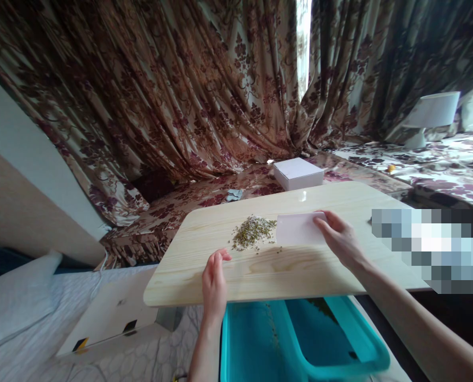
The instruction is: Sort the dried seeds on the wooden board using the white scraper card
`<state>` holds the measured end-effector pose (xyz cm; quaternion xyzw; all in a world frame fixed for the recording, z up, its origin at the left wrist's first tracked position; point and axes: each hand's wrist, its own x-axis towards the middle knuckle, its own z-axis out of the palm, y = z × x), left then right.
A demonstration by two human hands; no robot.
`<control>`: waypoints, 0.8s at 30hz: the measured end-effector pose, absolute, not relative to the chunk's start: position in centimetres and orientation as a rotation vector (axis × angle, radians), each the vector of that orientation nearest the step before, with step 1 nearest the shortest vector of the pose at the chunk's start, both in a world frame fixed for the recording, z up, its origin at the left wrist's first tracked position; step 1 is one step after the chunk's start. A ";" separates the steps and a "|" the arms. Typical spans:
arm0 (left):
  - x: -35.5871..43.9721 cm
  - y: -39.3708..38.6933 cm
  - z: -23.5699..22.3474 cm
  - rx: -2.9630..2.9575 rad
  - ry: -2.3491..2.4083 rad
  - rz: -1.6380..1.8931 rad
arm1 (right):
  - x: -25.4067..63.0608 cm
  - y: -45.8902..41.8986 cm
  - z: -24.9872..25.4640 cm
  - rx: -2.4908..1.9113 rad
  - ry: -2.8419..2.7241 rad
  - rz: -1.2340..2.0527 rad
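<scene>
My right hand [339, 236] grips the right end of a stiff white card [298, 229], thumb on top. The card lies low over the wooden tabletop [189, 270], its left edge against a heap of small green and whitish grains [253, 232]. A few grains are scattered around the heap. My left hand [215, 278] is at the near side of the heap, loosely cupped and apart from it, with nothing visible in it. Below the table's near edge stands a turquoise bin [296, 353] with two compartments; some green material shows in its right one.
A white box [299, 174] and a small pale cloth [234, 195] lie beyond the table on a flowered cover. A white lamp [435, 111] stands at the far right. On the lower left is a white board or carton [105, 313]. Patterned curtains [189, 90] hang behind.
</scene>
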<state>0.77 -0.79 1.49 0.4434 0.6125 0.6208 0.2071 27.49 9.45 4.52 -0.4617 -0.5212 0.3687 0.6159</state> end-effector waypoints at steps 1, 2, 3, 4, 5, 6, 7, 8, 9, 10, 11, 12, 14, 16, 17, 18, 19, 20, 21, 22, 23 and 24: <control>0.8 -0.8 1.5 1.233 1.705 1.727 | 27.4 9.5 4.6 -1.062 -1.198 0.845; 0.8 -0.8 1.5 1.233 1.704 1.729 | 27.3 9.6 4.6 -1.059 -1.196 0.844; 0.8 -0.8 1.4 1.234 1.702 1.733 | 27.1 9.6 4.6 -1.054 -1.196 0.847; 0.8 -0.7 1.4 1.232 1.701 1.739 | 27.0 9.7 4.6 -1.050 -1.199 0.851; 0.7 -0.7 1.4 1.229 1.703 1.744 | 26.9 9.8 4.6 -1.048 -1.203 0.855; 0.7 -0.7 1.4 1.227 1.706 1.746 | 26.8 9.8 4.5 -1.049 -1.207 0.856; 0.7 -0.7 1.4 1.227 1.710 1.745 | 26.7 9.9 4.5 -1.053 -1.212 0.852; 0.7 -0.7 1.4 1.229 1.712 1.743 | 26.7 10.0 4.4 -1.057 -1.212 0.842; 0.7 -0.7 1.4 1.233 1.712 1.742 | 26.7 10.1 4.4 -1.061 -1.212 0.833; 0.7 -0.7 1.4 1.239 1.710 1.743 | 26.6 10.2 4.3 -1.064 -1.214 0.827; 0.7 -0.7 1.4 1.247 1.706 1.745 | 26.6 10.3 4.2 -1.066 -1.215 0.823; 0.7 -0.7 1.4 1.252 1.703 1.747 | 26.5 10.4 4.2 -1.068 -1.214 0.821; 0.7 -0.7 1.4 1.252 1.705 1.748 | 26.4 10.6 4.2 -1.067 -1.214 0.825; 0.7 -0.8 1.4 1.249 1.707 1.746 | 26.3 10.6 4.3 -1.063 -1.217 0.828; 0.7 -0.8 1.4 1.248 1.706 1.746 | 26.2 10.5 4.4 -1.059 -1.221 0.830; 0.7 -0.8 1.5 1.248 1.704 1.746 | 26.2 10.4 4.5 -1.056 -1.225 0.831; 0.8 -0.8 1.5 1.247 1.702 1.745 | 26.2 10.4 4.6 -1.053 -1.226 0.829; 0.8 -0.8 1.5 1.245 1.702 1.744 | 26.2 10.3 4.6 -1.051 -1.226 0.828; 0.8 -0.9 1.5 1.241 1.704 1.743 | 26.2 10.3 4.7 -1.049 -1.225 0.828; 0.8 -0.9 1.6 1.239 1.706 1.742 | 26.2 10.3 4.7 -1.047 -1.222 0.827; 0.8 -0.9 1.6 1.238 1.709 1.741 | 26.2 10.3 4.7 -1.045 -1.220 0.826; 0.8 -0.9 1.6 1.238 1.712 1.740 | 26.2 10.4 4.7 -1.044 -1.218 0.827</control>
